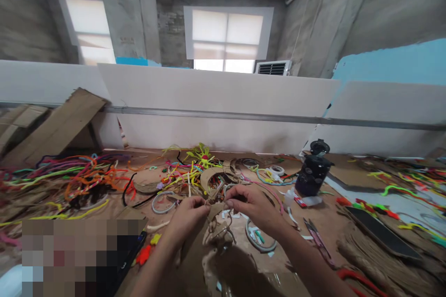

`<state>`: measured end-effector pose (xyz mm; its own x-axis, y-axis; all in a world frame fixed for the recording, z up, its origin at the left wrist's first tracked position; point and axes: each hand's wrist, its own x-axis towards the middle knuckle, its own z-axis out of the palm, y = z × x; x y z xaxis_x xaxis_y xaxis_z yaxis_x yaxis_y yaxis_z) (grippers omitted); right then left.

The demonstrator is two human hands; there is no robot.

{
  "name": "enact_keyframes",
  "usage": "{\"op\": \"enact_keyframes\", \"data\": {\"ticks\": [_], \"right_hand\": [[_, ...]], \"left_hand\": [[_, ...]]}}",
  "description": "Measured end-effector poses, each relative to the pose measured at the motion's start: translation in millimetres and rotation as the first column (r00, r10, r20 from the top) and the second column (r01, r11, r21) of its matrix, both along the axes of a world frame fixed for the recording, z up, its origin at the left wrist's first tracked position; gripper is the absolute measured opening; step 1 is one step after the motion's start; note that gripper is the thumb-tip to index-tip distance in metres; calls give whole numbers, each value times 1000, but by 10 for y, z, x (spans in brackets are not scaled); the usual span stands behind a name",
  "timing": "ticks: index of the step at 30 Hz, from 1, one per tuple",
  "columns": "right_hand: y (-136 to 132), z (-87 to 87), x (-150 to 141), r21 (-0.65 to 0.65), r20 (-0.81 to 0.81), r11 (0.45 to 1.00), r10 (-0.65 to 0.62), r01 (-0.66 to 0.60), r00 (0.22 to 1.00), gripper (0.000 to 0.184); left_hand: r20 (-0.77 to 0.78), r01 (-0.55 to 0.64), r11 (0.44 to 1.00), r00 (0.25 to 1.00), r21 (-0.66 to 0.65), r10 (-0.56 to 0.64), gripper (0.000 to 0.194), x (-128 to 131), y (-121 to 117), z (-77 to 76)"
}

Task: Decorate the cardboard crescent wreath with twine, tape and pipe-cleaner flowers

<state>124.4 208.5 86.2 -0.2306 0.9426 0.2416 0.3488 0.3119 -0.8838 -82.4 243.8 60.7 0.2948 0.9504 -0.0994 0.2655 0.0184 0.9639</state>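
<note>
My left hand (pixel 190 218) is closed in a pinch at the left edge of a brown cardboard piece (pixel 216 208). The fingertips of my right hand (pixel 251 205) pinch the same piece on its right side. Below it hangs or lies a crumpled, shiny brown part (pixel 219 232), which looks like tape; whether it is joined to the cardboard I cannot tell. A grey-white ring (pixel 260 236) lies just under my right wrist, with small white and green scraps inside. Another ring (pixel 163 202) rests to the left of my left hand.
Colourful pipe cleaners (pixel 87 178) spread over the left and back of the table. A dark lidded container (pixel 313 174) stands at the right, with a craft knife (pixel 318 241) before it. Coiled cardboard strips (pixel 369 260) and a black phone-like slab (pixel 383 232) lie further right. White panels (pixel 216 97) close off the back.
</note>
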Motion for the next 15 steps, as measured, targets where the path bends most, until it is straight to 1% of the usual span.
{"op": "enact_keyframes", "data": {"ticks": [4, 7, 11, 13, 15], "right_hand": [[-45, 109, 17, 0, 1, 1000, -13, 13, 1000, 11], [-100, 177, 66, 7, -35, 999, -31, 31, 999, 13], [-153, 228, 115, -10, -129, 1000, -3, 2, 992, 16], [-165, 246, 113, -9, -137, 1000, 0, -1, 991, 17], [-169, 256, 96, 7, -111, 1000, -9, 10, 994, 16]], "left_hand": [[7, -6, 1000, 1000, -13, 6, 22, -18, 3, -2], [5, -7, 999, 1000, -31, 7, 23, -36, -9, 13], [9, -4, 999, 1000, -47, 5, 23, -47, -22, 22], [11, -4, 999, 1000, -49, 4, 23, -45, -18, 18], [10, -3, 999, 1000, -49, 3, 23, -41, -11, 11]]}}
